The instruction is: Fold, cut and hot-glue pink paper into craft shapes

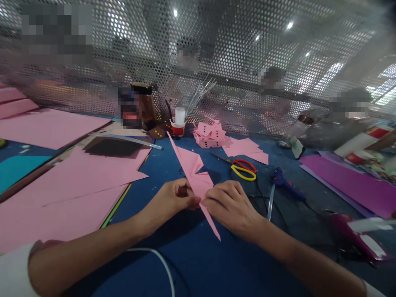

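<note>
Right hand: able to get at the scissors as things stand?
Probably yes: the scissors lie just beyond the right hand, and nothing seems to block the yellow handle. But that hand is on the folded pink paper, so it would likely need freeing.

Dim o/all w/ bright overhead lts (290,25), soft shadows, blurry stretched edges.

Blue tabletop (198,268) below my remote camera, perforated grey metal screen (238,53) along its far side, small white lights (290,25) high up, paler glare upper right.
</note>
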Available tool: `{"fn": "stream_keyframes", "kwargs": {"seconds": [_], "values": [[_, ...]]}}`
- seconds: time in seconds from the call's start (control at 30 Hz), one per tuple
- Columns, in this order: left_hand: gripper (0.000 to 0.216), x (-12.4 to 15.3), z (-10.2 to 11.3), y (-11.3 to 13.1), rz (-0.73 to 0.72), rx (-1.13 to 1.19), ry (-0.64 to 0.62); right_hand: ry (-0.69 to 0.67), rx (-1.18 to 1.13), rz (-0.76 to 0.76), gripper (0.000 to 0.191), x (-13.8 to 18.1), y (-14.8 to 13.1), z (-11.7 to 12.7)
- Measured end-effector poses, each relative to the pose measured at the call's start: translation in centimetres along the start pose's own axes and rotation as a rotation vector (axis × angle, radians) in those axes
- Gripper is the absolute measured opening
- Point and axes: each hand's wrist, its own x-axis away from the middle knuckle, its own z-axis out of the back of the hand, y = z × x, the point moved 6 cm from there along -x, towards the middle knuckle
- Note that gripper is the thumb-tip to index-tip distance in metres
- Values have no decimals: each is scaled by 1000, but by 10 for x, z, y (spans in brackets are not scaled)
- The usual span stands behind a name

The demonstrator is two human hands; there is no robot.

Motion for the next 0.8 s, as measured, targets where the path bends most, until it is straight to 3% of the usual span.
{"fn": "stream_keyframes", "kwargs": {"seconds": [0.4, 0.8], "values": [[24, 0, 0, -1, -43, -109, 14, -2, -62, -23, 14, -1, 0, 0], [22, 5, -7, 5, -124, -148, 14, 55, -53, -216, 13, -6, 3, 4]]}}
